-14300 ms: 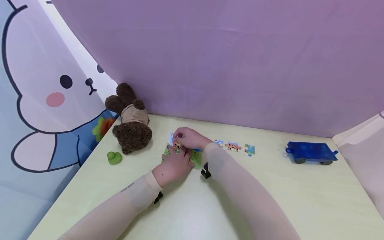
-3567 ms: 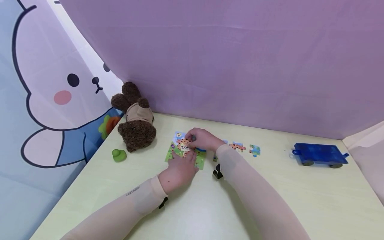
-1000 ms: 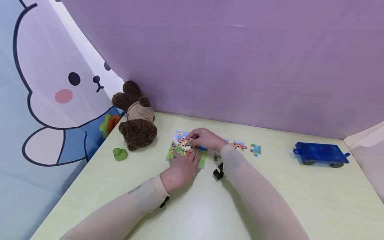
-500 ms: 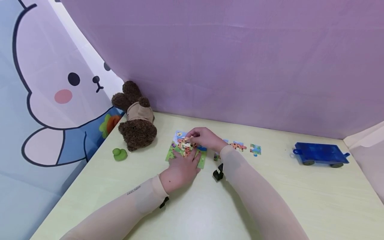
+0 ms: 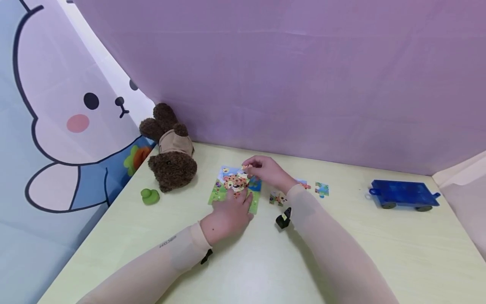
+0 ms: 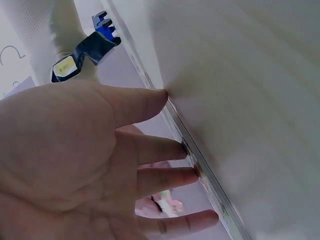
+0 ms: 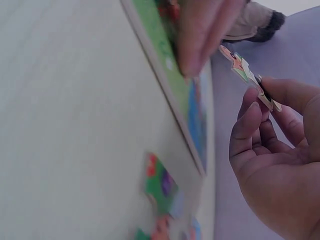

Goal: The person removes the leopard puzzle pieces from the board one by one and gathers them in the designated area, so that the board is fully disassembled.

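Note:
My left hand (image 5: 229, 217) lies on the near part of a leopard picture puzzle (image 5: 217, 195), fingers straight and spread. In the left wrist view its fingertips (image 6: 197, 175) meet the edge of the puzzle board. Just above the board's far right corner, my right hand (image 5: 267, 172) pinches a jigsaw piece (image 7: 243, 70) between thumb and fingers. The right wrist view shows that piece raised off the board, nearly edge-on, with orange, green and white print. Several loose jigsaw pieces (image 5: 278, 197) lie to the right of the puzzle, some partly hidden by the right forearm.
A brown plush toy (image 5: 172, 169) lies at the back left, with a small green duck (image 5: 149, 196) in front of it. To the far right stands a blue toy wagon (image 5: 404, 194). A purple curtain (image 5: 288, 84) hangs along the table's back edge.
My right hand has moved up and to the right from the puzzle's middle, holding a jigsaw piece. The leopard's face now shows. My left hand has stayed on the puzzle.

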The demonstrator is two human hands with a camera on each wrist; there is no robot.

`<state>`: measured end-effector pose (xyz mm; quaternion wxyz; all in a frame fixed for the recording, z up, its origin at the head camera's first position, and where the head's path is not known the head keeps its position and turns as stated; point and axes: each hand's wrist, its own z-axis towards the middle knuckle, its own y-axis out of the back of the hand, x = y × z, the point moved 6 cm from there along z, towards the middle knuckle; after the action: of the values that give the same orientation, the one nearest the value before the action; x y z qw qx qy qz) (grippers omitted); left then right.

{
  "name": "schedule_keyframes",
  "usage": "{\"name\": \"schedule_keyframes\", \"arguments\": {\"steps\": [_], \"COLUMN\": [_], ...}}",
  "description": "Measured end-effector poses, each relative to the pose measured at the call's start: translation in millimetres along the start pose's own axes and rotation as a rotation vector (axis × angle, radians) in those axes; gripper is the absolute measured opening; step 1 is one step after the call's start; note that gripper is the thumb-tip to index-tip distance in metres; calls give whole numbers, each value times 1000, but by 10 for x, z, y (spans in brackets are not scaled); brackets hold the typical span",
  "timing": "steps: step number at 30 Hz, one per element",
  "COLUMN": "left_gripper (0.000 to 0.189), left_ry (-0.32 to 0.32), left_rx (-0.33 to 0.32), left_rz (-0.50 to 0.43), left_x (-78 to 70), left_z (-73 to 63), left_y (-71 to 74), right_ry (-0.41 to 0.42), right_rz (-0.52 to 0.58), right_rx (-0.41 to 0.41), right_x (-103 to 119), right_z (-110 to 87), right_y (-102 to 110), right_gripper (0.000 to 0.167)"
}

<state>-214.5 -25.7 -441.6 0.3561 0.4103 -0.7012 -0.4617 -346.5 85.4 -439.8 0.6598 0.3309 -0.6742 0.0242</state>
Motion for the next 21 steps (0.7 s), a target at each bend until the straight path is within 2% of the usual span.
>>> {"name": "schedule_keyframes", "arguments": {"steps": [3,8,21], "left_gripper": [69,68,70], "left_ry": [-10,-20,-12], "left_rx": [4,10,-3], "left_rz": [15,15,-30], "left_x": [-26,-51,-40], "left_z": [-11,-37,-57], "left_y": [5,30,47], "right_ry": [3,-36,-141], "right_rz": [2,-22,-41], "right_rx": [-23,-50,-84], "right_x": [4,-49,-404], "right_z": [-71,-265,-719], "right_y": [118,324,832], "right_gripper": [36,38,41]}}
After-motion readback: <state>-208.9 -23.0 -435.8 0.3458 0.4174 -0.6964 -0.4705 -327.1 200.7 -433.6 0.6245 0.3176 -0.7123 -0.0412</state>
